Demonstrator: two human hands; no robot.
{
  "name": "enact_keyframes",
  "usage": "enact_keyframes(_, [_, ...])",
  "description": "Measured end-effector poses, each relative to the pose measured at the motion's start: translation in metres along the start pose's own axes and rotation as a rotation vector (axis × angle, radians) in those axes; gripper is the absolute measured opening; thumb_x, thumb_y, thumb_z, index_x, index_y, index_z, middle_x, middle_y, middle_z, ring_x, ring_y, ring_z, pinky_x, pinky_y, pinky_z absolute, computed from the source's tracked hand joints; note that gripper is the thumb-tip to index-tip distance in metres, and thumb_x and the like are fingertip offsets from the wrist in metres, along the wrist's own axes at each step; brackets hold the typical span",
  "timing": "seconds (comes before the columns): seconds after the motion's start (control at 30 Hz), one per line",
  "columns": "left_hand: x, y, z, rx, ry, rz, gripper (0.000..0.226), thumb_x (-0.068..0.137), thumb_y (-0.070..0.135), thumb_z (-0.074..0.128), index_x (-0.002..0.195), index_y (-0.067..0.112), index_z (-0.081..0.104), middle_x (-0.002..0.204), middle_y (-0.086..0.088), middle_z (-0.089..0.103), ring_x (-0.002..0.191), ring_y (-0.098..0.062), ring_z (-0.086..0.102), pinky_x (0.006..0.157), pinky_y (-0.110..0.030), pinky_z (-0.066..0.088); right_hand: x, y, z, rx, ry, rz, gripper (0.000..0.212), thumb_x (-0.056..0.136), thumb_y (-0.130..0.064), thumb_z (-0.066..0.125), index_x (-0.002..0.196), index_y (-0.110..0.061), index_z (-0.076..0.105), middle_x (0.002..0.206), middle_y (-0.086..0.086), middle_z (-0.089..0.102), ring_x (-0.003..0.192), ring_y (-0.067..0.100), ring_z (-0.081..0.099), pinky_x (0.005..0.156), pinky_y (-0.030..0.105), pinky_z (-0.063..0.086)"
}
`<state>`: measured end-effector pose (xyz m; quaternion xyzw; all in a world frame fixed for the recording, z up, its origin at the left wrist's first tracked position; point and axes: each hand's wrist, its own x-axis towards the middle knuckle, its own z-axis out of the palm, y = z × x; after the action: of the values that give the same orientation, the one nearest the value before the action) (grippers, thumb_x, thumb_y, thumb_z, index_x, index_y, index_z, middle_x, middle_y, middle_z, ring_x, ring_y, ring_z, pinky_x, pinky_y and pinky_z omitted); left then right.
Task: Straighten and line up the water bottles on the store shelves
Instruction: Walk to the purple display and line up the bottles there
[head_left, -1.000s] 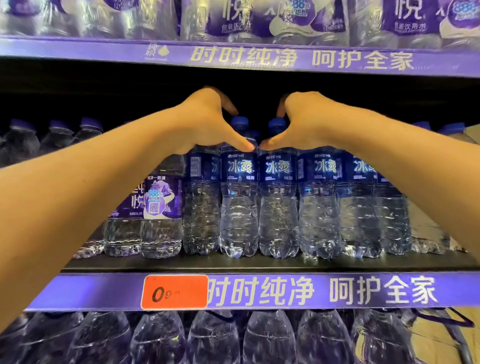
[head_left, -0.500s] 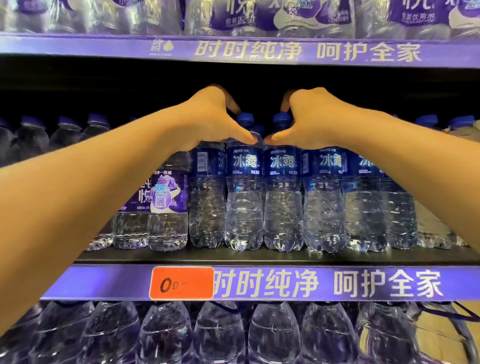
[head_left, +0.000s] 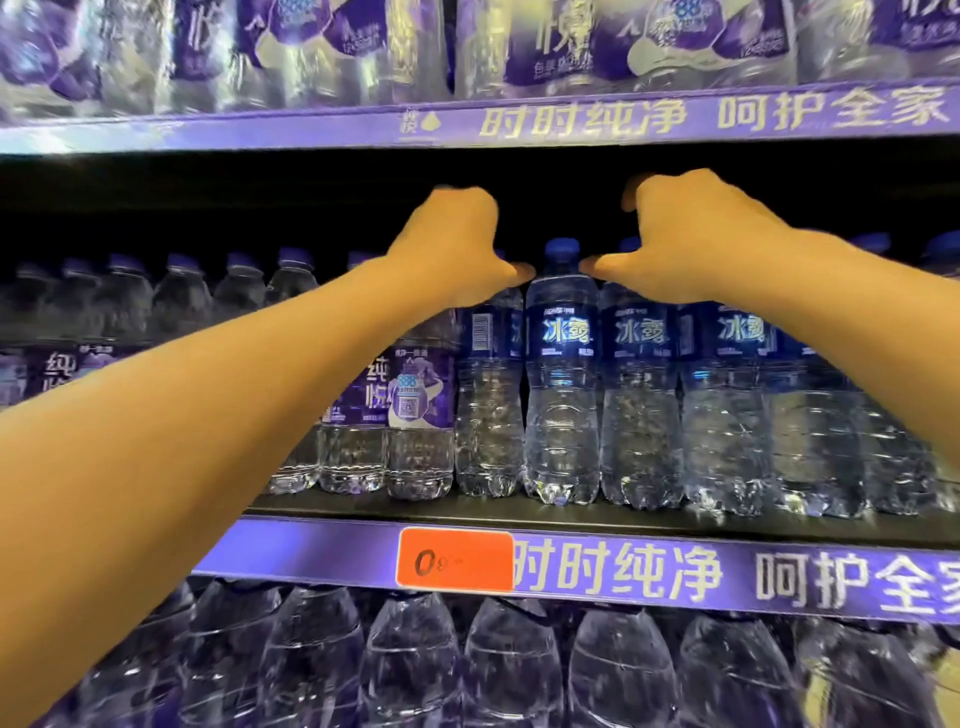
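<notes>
Blue-label water bottles (head_left: 562, 364) stand in a front row on the middle shelf (head_left: 675, 514), with more rows behind them. My left hand (head_left: 457, 244) is curled over the top of the bottle with the barcode (head_left: 488, 374). My right hand (head_left: 691, 239) is curled over the tops of the bottles (head_left: 640, 374) just right of the middle one. Both thumbs point inward and touch the neck of the middle bottle below its blue cap (head_left: 562, 248). The fingertips are hidden behind the bottle tops.
Purple-label bottles (head_left: 415, 395) fill the left part of the same shelf. Shrink-wrapped packs (head_left: 545, 41) sit on the shelf above, close over my hands. Large clear bottles (head_left: 514, 670) fill the shelf below. An orange price tag (head_left: 454, 561) hangs on the purple edge strip.
My hands have moved apart, so the thumbs no longer meet and one capped bottle stands between them. The view has shifted left and down.
</notes>
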<state>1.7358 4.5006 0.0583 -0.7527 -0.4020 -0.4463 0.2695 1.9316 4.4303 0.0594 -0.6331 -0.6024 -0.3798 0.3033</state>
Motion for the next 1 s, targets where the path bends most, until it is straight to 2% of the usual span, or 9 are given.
enact_keyframes(0.1, [0.009,0.004,0.002,0.104,-0.095,-0.024,0.059,0.074,0.053,0.077,0.107,0.008,0.058,0.109,-0.016,0.060,0.098,-0.035,0.059,0.068,-0.036,0.047,-0.001,-0.001,0.002,-0.015,0.002,-0.005,0.062,0.081,-0.068,0.063,0.108,-0.013,0.054,0.071,0.006,0.051,0.060,0.027,0.051,0.058,0.040,0.039])
enact_keyframes(0.17, [0.011,0.006,0.001,0.119,-0.163,-0.053,0.068,0.075,0.052,0.077,0.119,0.006,0.055,0.121,-0.017,0.057,0.103,-0.036,0.057,0.075,-0.037,0.049,-0.003,-0.001,0.003,-0.005,-0.010,0.005,0.060,0.082,-0.067,0.063,0.105,-0.013,0.053,0.071,0.006,0.051,0.060,0.027,0.051,0.054,0.038,0.038])
enact_keyframes(0.33, [0.011,0.001,-0.017,-0.090,-0.228,-0.143,0.045,0.069,0.041,0.086,0.087,0.011,0.057,0.084,-0.005,0.057,0.080,-0.024,0.056,0.065,-0.031,0.044,-0.004,0.001,0.004,0.059,-0.059,0.000,0.059,0.088,-0.059,0.062,0.120,-0.011,0.050,0.072,0.003,0.044,0.063,0.027,0.049,0.059,0.041,0.040])
enact_keyframes(0.47, [0.010,-0.005,-0.030,-0.307,-0.357,-0.240,0.050,0.071,0.028,0.088,0.110,0.007,0.064,0.097,-0.008,0.070,0.089,-0.028,0.071,0.075,-0.035,0.059,-0.008,-0.004,0.000,0.033,0.087,-0.052,0.062,0.091,-0.059,0.056,0.134,-0.016,0.045,0.103,0.013,0.054,0.108,0.040,0.052,0.091,0.055,0.038])
enact_keyframes(0.53, [0.010,-0.004,-0.030,-0.368,-0.380,-0.248,0.044,0.074,0.025,0.086,0.107,0.010,0.061,0.092,-0.004,0.068,0.082,-0.022,0.069,0.064,-0.028,0.058,-0.010,-0.016,-0.002,0.063,0.125,-0.166,0.067,0.084,-0.067,0.057,0.133,-0.024,0.044,0.116,0.011,0.056,0.114,0.037,0.051,0.095,0.055,0.035])
enact_keyframes(0.7, [0.004,0.009,-0.022,-0.322,-0.309,-0.200,0.049,0.069,0.043,0.085,0.098,0.011,0.063,0.085,-0.003,0.063,0.076,-0.022,0.062,0.061,-0.032,0.053,-0.007,-0.036,0.001,0.013,-0.208,-0.189,0.085,0.071,-0.073,0.068,0.141,-0.033,0.038,0.134,0.000,0.052,0.128,0.029,0.044,0.104,0.058,0.031])
enact_keyframes(0.77, [0.003,0.007,-0.019,-0.326,-0.259,-0.201,0.049,0.068,0.037,0.088,0.099,0.010,0.061,0.082,-0.001,0.058,0.075,-0.021,0.056,0.061,-0.033,0.048,-0.007,-0.037,0.003,0.022,-0.196,-0.189,0.081,0.072,-0.065,0.074,0.138,-0.030,0.043,0.131,0.001,0.053,0.126,0.029,0.045,0.105,0.058,0.032])
enact_keyframes(0.87, [0.003,0.002,-0.022,-0.413,-0.286,-0.259,0.052,0.068,0.027,0.090,0.105,0.008,0.061,0.090,-0.004,0.062,0.075,-0.022,0.061,0.069,-0.036,0.058,-0.005,-0.036,0.005,0.080,-0.172,-0.189,0.078,0.070,-0.057,0.081,0.133,-0.026,0.048,0.117,0.004,0.055,0.117,0.031,0.051,0.102,0.052,0.042])
enact_keyframes(1.0, [0.007,-0.004,-0.032,-0.563,-0.363,-0.284,0.043,0.063,0.016,0.092,0.091,0.015,0.061,0.064,0.003,0.069,0.055,-0.010,0.066,0.043,-0.016,0.050,0.000,-0.036,0.007,0.098,-0.184,-0.188,0.080,0.068,-0.052,0.085,0.133,-0.025,0.048,0.108,0.004,0.051,0.112,0.033,0.053,0.099,0.048,0.046])
